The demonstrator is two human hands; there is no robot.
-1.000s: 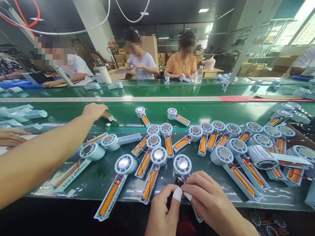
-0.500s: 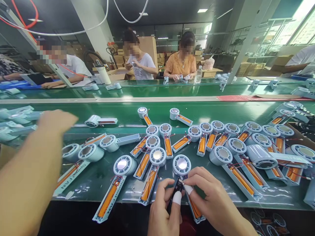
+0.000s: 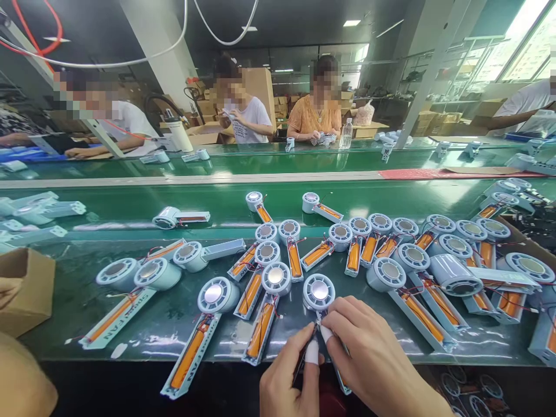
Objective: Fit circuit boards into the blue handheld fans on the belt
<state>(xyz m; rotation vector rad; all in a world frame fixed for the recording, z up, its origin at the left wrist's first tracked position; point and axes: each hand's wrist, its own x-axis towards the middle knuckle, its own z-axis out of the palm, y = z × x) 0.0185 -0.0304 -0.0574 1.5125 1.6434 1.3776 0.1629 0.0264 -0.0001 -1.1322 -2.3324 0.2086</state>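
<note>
My left hand point(image 3: 292, 370) is closed round a narrow black circuit board point(image 3: 300, 360), now seen nearly edge-on. A white cover sits on its thumb. My right hand point(image 3: 369, 347) pinches at the board's upper end, its fingertips meeting the left ones; what lies between them is too small to make out. Directly behind my hands lies a light-blue handheld fan point(image 3: 319, 292) with a round silver-centred head, its handle partly hidden by my right hand. To the left lies another fan point(image 3: 217, 294), its open handle showing an orange battery point(image 3: 190, 356) and thin wires.
Several more fans point(image 3: 386, 273) crowd the green bench point(image 3: 143, 330). Some fans point(image 3: 310, 202) lie on the green belt point(image 3: 217, 200) behind. A cardboard box point(image 3: 32, 284) stands at left, beside another person's arm point(image 3: 21, 376). Several co-workers point(image 3: 319, 116) sit opposite.
The other person's arm at left has drawn back toward the lower left corner, uncovering the box. My hands have come closer together, and the board has turned edge-on.
</note>
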